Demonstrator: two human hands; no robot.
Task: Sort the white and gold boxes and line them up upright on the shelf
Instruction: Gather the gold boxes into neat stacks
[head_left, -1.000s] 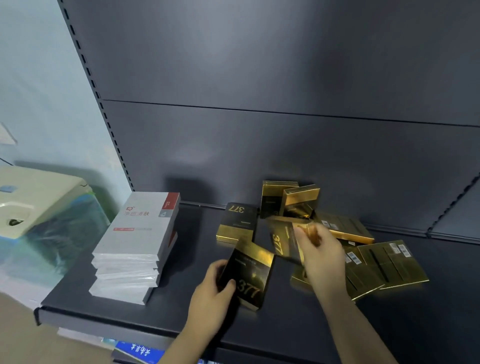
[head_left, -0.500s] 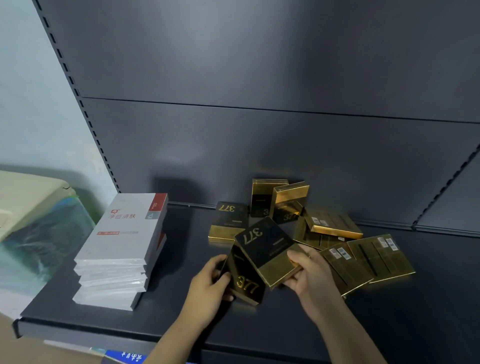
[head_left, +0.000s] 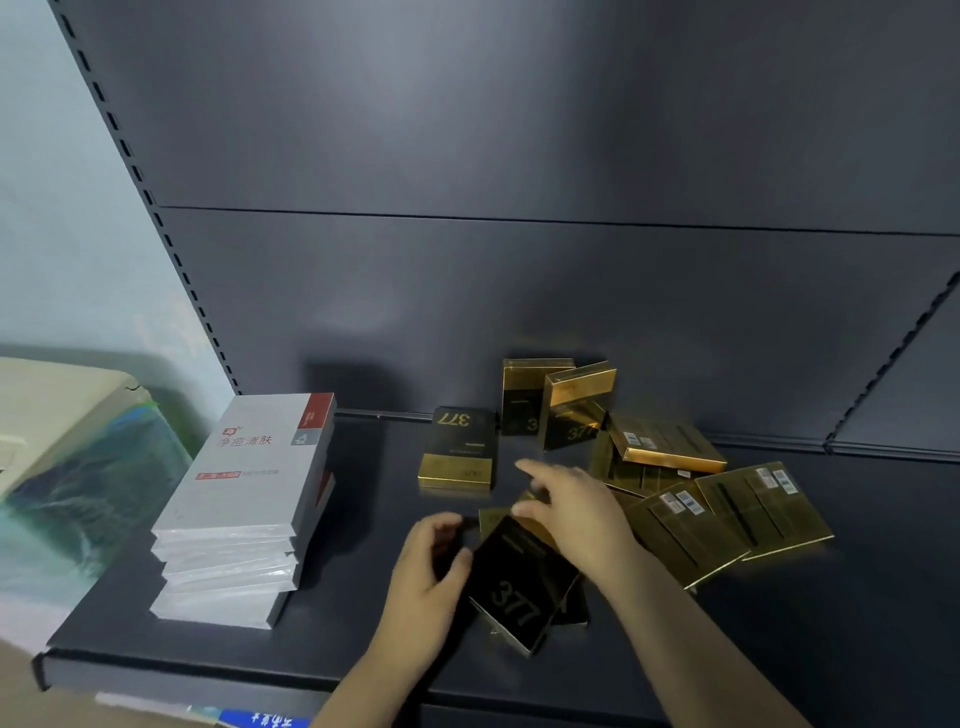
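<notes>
My left hand (head_left: 426, 577) grips two stacked black-and-gold "377" boxes (head_left: 519, 587) by their left side, near the front of the dark shelf (head_left: 363, 623). My right hand (head_left: 571, 509) rests over the top end of those boxes, fingers stretched towards the back. One gold box (head_left: 457, 447) lies flat just behind. Two gold boxes (head_left: 524, 395) (head_left: 576, 410) stand against the back panel. Several more gold boxes (head_left: 727, 514) lie scattered flat on the right. A stack of white boxes (head_left: 244, 499) lies flat on the left.
The shelf's front edge (head_left: 182, 680) runs along the bottom. A slotted upright (head_left: 171, 249) bounds the shelf on the left. Beyond it stands a pale box wrapped in bluish film (head_left: 67, 467). Bare shelf lies between the white stack and the gold boxes.
My right hand has laid its gold box onto the one in my left hand. Both boxes now sit together and the right hand's fingers have straightened over them.
</notes>
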